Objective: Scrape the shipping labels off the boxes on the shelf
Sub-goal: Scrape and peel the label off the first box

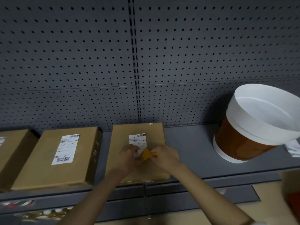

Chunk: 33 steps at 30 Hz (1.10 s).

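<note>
Three brown cardboard boxes lie flat on a grey shelf (186,146). On the middle-right box (128,132) a white shipping label (137,139) is partly lifted at its lower end. My left hand (129,154) pinches the crumpled, peeled part of that label. My right hand (164,155) grips a yellow plastic scraper (146,154), its blade set against the label's lower edge. The box to the left (48,159) carries a whole label (65,149). At the far left edge a third box (14,148) shows only in part.
A white tub with a brown band (253,127) stands on the shelf at the right, close to my right arm. A grey pegboard wall (97,62) closes the back. Lower shelves with small goods (40,213) show below the front edge.
</note>
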Each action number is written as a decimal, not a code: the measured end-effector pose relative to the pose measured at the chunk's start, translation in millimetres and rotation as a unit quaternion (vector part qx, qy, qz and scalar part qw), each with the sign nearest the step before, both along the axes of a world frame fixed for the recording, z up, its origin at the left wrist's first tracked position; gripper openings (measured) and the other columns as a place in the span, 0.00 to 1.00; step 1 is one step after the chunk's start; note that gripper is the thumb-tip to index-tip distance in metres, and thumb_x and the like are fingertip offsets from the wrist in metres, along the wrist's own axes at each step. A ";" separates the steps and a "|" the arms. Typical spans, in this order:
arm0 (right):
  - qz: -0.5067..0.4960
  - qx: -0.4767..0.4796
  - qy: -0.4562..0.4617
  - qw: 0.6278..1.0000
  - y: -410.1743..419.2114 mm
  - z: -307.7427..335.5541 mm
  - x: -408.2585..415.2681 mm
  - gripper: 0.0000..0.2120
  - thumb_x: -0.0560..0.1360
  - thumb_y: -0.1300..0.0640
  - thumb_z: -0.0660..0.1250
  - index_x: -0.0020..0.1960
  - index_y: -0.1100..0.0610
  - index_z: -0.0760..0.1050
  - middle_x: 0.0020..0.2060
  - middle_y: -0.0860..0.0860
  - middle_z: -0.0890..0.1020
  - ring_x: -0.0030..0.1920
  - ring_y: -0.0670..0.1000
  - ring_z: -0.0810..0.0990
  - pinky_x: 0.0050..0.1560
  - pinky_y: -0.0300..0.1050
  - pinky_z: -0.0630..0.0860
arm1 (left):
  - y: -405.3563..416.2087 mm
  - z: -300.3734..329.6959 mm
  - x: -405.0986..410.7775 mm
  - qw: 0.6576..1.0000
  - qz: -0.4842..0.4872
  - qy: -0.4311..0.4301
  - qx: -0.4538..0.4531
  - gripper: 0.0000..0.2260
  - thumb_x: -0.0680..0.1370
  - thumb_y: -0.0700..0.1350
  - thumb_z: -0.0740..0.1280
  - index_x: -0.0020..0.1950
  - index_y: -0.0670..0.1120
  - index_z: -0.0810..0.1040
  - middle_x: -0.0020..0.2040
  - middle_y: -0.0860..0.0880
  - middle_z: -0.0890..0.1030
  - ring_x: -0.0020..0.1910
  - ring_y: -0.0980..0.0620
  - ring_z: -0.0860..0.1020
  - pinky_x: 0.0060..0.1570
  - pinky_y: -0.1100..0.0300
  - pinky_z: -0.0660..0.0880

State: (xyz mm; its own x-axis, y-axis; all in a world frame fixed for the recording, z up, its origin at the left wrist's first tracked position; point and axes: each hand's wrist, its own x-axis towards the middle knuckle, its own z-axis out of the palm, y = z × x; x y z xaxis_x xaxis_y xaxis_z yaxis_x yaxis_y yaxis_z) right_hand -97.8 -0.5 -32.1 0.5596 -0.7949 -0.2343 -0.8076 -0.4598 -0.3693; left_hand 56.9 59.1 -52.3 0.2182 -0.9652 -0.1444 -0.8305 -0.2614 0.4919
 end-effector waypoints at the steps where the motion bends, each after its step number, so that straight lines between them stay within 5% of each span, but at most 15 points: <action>1: -0.005 0.000 0.009 1.000 1.5 0.5 1.5 0.15 0.78 0.49 0.57 0.39 0.51 0.78 0.39 0.47 0.81 0.40 0.49 0.79 0.31 0.41 0.66 | 0.4 0.7 1.2 1.000 -0.011 0.002 0.010 0.18 0.75 0.46 0.68 0.64 0.44 0.73 0.65 0.44 0.73 0.64 0.45 0.70 0.62 0.58 0.67; 8: -0.062 0.012 0.066 0.996 11.6 5.5 9.4 0.12 0.77 0.51 0.58 0.48 0.50 0.80 0.46 0.51 0.83 0.48 0.55 0.81 0.39 0.41 0.67 | -2.8 1.7 20.3 1.000 -0.019 0.022 0.013 0.06 0.77 0.43 0.62 0.51 0.45 0.76 0.56 0.46 0.78 0.56 0.46 0.77 0.46 0.61 0.68; 11: -0.083 0.014 0.077 0.994 16.3 8.5 10.9 0.12 0.77 0.47 0.59 0.52 0.47 0.80 0.50 0.51 0.83 0.52 0.56 0.81 0.43 0.42 0.69 | -7.2 2.7 27.0 1.000 -0.025 0.016 0.004 0.05 0.77 0.45 0.61 0.41 0.48 0.70 0.43 0.51 0.75 0.45 0.48 0.74 0.37 0.62 0.64; 14: -0.102 0.014 0.087 0.991 18.8 11.4 14.6 0.12 0.77 0.46 0.60 0.53 0.46 0.80 0.51 0.51 0.83 0.55 0.55 0.80 0.47 0.44 0.71 | -10.0 -1.3 29.7 0.999 -0.028 0.016 -0.014 0.13 0.77 0.45 0.60 0.35 0.50 0.60 0.40 0.50 0.72 0.40 0.51 0.69 0.37 0.59 0.62; 19: -0.118 0.012 0.101 0.988 20.9 15.9 18.6 0.13 0.76 0.44 0.60 0.55 0.45 0.79 0.54 0.51 0.82 0.57 0.56 0.79 0.54 0.46 0.74 | -18.2 0.4 38.0 0.990 0.000 0.141 -0.021 0.11 0.77 0.41 0.63 0.36 0.46 0.63 0.42 0.46 0.71 0.42 0.50 0.70 0.36 0.61 0.57; 24: -0.123 0.028 0.067 0.990 20.9 20.2 20.9 0.13 0.75 0.43 0.61 0.54 0.44 0.80 0.53 0.49 0.83 0.56 0.53 0.79 0.53 0.45 0.74 | -14.8 -4.5 33.3 0.968 0.026 0.248 -0.011 0.07 0.75 0.46 0.67 0.41 0.49 0.70 0.44 0.49 0.78 0.45 0.49 0.77 0.44 0.59 0.70; 28: -0.112 0.017 0.068 0.991 17.0 26.8 20.1 0.12 0.76 0.44 0.61 0.55 0.43 0.80 0.53 0.50 0.83 0.55 0.53 0.80 0.53 0.46 0.74 | -12.3 -5.2 37.3 0.987 -0.001 0.160 -0.014 0.15 0.69 0.50 0.73 0.50 0.44 0.76 0.48 0.52 0.75 0.48 0.53 0.75 0.48 0.61 0.72; 33: -0.100 0.023 0.077 0.992 15.6 23.4 25.1 0.12 0.76 0.44 0.61 0.55 0.43 0.79 0.53 0.50 0.83 0.54 0.53 0.80 0.52 0.45 0.75 | -1.4 -5.6 38.0 0.996 -0.024 0.089 0.008 0.05 0.73 0.49 0.66 0.40 0.52 0.70 0.49 0.48 0.77 0.48 0.50 0.75 0.44 0.62 0.67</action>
State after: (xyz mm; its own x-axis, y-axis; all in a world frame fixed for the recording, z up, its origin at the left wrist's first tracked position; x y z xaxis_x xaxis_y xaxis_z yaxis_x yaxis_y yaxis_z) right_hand -72.7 15.2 -8.7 0.3464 -0.8726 -0.3443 -0.9296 -0.2700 -0.2509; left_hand 94.9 57.7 -57.9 0.1407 -0.9713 -0.1918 -0.7418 -0.2318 0.6293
